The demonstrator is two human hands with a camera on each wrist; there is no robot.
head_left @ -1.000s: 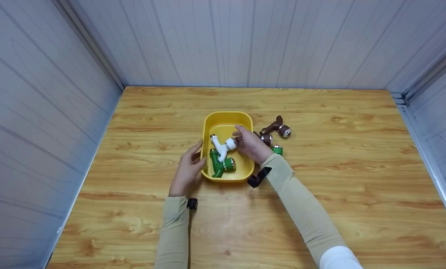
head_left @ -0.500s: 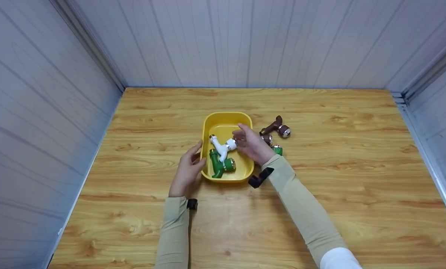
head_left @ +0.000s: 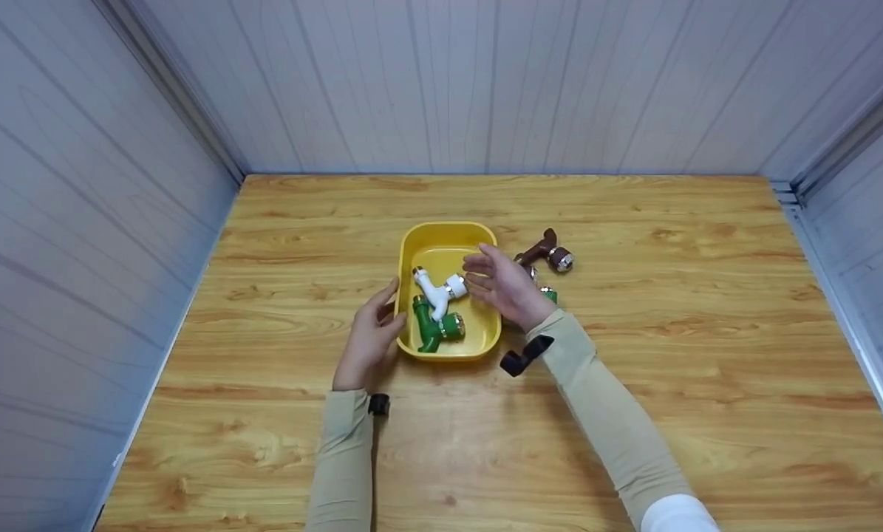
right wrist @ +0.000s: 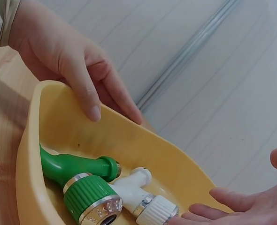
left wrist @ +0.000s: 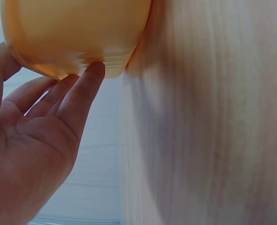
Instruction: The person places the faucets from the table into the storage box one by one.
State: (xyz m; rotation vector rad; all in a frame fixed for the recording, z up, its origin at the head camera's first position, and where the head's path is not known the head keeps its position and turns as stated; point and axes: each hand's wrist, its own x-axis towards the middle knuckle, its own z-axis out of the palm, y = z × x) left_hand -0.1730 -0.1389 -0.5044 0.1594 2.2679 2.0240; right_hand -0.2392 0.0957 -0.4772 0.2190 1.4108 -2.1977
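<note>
- Right hand (head_left: 506,284) now apart from the white faucet (head_left: 437,289): fingers spread and relaxed, holding nothing, where a second ago pinched round the white end cap.
- White faucet left lying inside the yellow tub (head_left: 485,336), resting partly across the green faucet (head_left: 434,329); seen the same from the right wrist, white faucet (right wrist: 138,197) over green faucet (right wrist: 80,180).
- Means the white piece is delivered into the tub and released; no more support from the fingers.
- Left hand (head_left: 369,336) unchanged, on the left wall of the tub: thumb over the rim, straight fingers pressed flat on the outside (left wrist: 84,93), steadying, not clutching.
- Outside the tub, on the wooden table (head_left: 670,332): brown faucet (head_left: 547,252), and behind the right hand one more green part (head_left: 550,295), probably another faucet, mostly hidden.
</note>
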